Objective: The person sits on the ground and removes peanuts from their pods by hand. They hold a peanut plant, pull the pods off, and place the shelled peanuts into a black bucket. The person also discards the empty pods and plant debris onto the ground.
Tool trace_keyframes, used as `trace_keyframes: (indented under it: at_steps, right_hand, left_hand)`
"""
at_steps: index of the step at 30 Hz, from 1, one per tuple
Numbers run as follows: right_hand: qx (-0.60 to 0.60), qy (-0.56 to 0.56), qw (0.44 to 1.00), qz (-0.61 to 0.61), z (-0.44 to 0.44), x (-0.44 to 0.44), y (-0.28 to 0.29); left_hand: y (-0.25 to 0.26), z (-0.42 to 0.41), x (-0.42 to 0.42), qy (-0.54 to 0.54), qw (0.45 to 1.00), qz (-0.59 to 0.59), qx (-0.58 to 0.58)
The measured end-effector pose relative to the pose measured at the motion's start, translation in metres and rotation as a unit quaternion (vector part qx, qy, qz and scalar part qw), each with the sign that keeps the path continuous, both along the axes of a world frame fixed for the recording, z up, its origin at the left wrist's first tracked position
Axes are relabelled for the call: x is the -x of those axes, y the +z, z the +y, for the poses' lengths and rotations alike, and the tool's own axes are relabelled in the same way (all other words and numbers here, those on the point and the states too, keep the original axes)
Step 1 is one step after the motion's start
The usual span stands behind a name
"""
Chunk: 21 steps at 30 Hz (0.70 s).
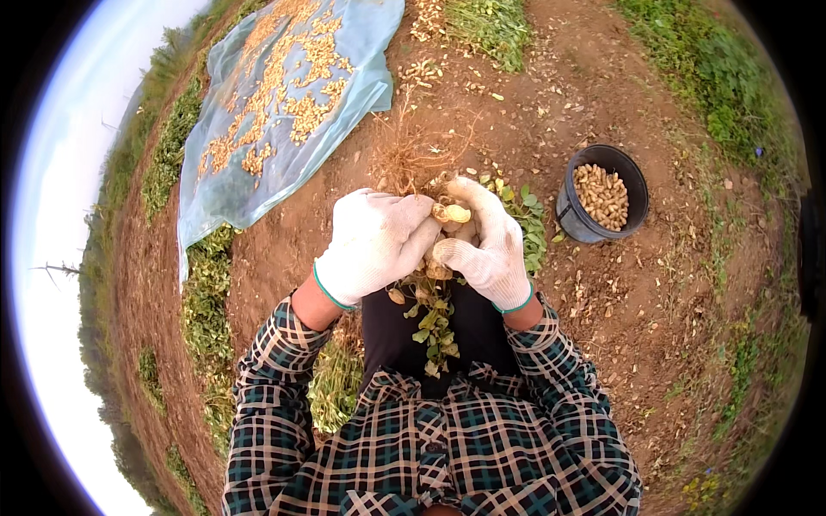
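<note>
Both my hands wear white knit gloves with green cuffs and meet above my lap. My left hand (381, 248) grips a peanut plant (431, 316) near its roots; the leafy stem hangs down over my dark trousers and the thin brown roots (403, 155) point away from me. My right hand (487, 248) curls around peanut pods on the plant, with pale pods (453, 213) showing between thumb and fingers. Its fingers partly hide the pods. To the right, a dark bucket (568, 216) holds a heap of picked peanuts (601, 197).
A blue mesh sheet (284, 187) with spread peanuts (310, 116) lies on the soil at upper left. Piles of peanut plants lie at the top (493, 32), left (206, 309) and beside my lap (335, 387). Green weeds (729, 84) edge the right side.
</note>
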State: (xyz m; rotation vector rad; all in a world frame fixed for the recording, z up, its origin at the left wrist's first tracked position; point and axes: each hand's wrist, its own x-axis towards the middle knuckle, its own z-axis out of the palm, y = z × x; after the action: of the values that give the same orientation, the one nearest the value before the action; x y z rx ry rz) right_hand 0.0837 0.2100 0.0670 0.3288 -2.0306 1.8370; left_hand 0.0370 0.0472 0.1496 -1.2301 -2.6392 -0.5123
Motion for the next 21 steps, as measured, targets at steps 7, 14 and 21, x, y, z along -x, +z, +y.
trace_keyframes:
  at_steps: [7,14,21]
  right_hand:
    - [0.539,0.199,0.814,-0.087,0.000,0.016,-0.013]
    - [0.448,0.118,0.877,-0.123,0.040,0.006,-0.033]
    - [0.070,0.006,0.982,-0.177,0.018,0.006,-0.012]
  left_hand:
    - [-0.007,-0.023,0.019,-0.124,0.978,-0.078,-0.146]
    - [0.003,-0.027,-0.005,0.002,0.972,-0.127,-0.197]
    - [0.013,-0.011,-0.010,0.014,0.989,-0.098,-0.107]
